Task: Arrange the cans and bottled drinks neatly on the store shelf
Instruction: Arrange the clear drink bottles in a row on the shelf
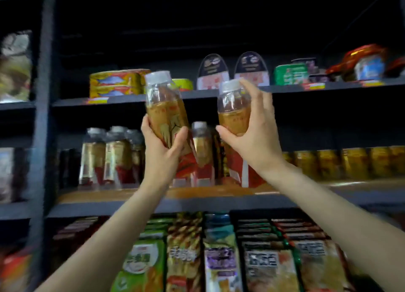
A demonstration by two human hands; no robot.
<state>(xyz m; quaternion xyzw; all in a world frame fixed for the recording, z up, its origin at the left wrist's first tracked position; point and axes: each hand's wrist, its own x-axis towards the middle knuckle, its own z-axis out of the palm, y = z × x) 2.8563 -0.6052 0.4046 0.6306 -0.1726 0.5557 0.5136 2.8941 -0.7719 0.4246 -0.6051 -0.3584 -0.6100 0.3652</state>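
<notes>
Each of my hands holds a bottled tea drink with a white cap and a brown-and-red label, raised in front of the middle shelf (153, 206). My left hand (163, 151) grips the lower body of the left bottle (165, 107), which tilts to the left. Around the right bottle (234, 107) my right hand (252, 136) is closed, fingers up by the cap; this one stands nearly upright. Behind the hands, more bottles of the same kind (109, 156) stand on the middle shelf, and a row of gold cans (350, 162) fills its right part.
The upper shelf (341, 85) carries flat fish tins (116, 82), dark arched packs (211, 71) and a green tin (290, 73). Snack packets (219, 252) fill the shelf below. A grey upright post (42, 116) stands at the left.
</notes>
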